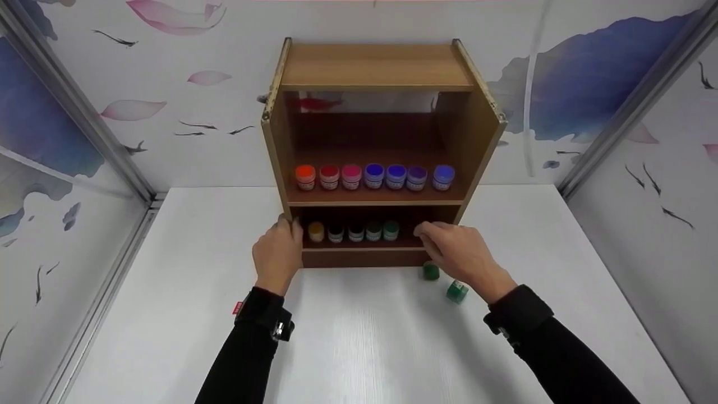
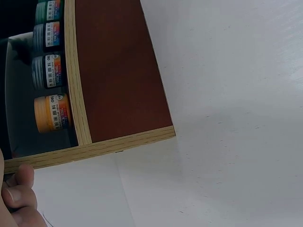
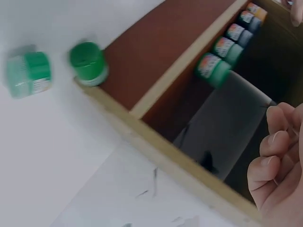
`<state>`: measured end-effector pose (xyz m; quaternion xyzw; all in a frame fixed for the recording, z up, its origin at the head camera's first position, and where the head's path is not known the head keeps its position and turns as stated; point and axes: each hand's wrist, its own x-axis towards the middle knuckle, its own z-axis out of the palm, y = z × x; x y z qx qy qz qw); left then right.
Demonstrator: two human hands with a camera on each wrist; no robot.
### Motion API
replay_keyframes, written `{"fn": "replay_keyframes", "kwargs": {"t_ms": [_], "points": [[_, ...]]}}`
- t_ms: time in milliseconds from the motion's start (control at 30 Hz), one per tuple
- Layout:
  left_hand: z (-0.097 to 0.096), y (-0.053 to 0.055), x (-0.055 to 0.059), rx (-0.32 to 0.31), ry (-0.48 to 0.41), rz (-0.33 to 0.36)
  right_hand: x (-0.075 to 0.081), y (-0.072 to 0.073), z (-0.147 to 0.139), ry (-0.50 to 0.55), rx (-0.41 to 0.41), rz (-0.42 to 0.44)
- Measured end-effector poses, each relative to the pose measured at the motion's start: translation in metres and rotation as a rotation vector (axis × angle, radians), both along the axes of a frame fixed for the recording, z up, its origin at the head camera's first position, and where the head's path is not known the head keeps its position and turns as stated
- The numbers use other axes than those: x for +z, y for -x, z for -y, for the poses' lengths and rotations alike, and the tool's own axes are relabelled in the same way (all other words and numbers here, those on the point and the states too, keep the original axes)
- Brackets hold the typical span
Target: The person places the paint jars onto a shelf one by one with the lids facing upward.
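Observation:
A wooden shelf unit (image 1: 359,258) stands against the back wall. My left hand (image 1: 278,252) grips its left side panel near the lower compartment, with curled fingers (image 2: 21,196) along the panel's edge. At the right end of that compartment hovers my right hand (image 1: 457,249), its fingers (image 3: 274,142) loosely curled with nothing visible in them. In the lower compartment a yellow paint jar (image 1: 316,232) heads a row with dark jars (image 1: 355,233) and green jars (image 1: 390,230). Below my right hand, a green-capped jar (image 1: 431,271) is upright at the unit's front corner; another green-capped jar (image 1: 457,292) lies on its side.
Orange, red, pink, blue and purple jars (image 1: 396,177) line the upper compartment. The white tabletop (image 1: 348,348) extends in front of the unit. Printed wall panels (image 1: 634,235) with metal frame bars (image 1: 84,112) enclose the table at the sides and back.

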<state>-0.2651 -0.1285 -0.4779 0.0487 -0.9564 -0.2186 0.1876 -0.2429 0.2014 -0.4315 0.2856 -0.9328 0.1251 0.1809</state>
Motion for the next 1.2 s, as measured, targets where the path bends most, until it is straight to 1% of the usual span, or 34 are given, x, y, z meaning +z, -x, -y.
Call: {"fn": "replay_keyframes", "kwargs": {"t_ms": [267, 367, 433, 533, 667, 767, 933, 1100, 1200], "points": [[0.003, -0.001, 0.0, -0.003, 0.002, -0.015, -0.025, -0.005, -0.024, -0.018, -0.023, 0.086], [0.004, 0.0, -0.001, -0.006, -0.001, -0.026, -0.034, -0.008, -0.032, -0.034, -0.052, 0.124], [0.005, 0.0, -0.001, -0.009, -0.001, -0.031, -0.04, -0.01, -0.037, -0.038, -0.086, 0.168], [0.005, 0.0, -0.001, -0.01, 0.002, -0.04, -0.052, -0.011, -0.047, -0.034, -0.16, 0.284], [0.005, 0.0, -0.001, -0.012, 0.008, -0.046, -0.069, -0.015, -0.062, -0.014, -0.317, 0.511], [0.005, 0.0, -0.001, -0.014, 0.007, -0.048, -0.08, -0.019, -0.073, -0.008, -0.406, 0.622], [0.004, 0.0, 0.0, -0.013, 0.002, -0.031, -0.092, -0.026, -0.078, 0.005, -0.431, 0.683], [0.002, 0.0, 0.001, -0.013, -0.007, -0.001, -0.098, -0.03, -0.078, 0.041, -0.423, 0.719], [0.001, 0.0, 0.0, -0.015, -0.009, 0.004, -0.101, -0.032, -0.078, 0.061, -0.418, 0.736]]}}
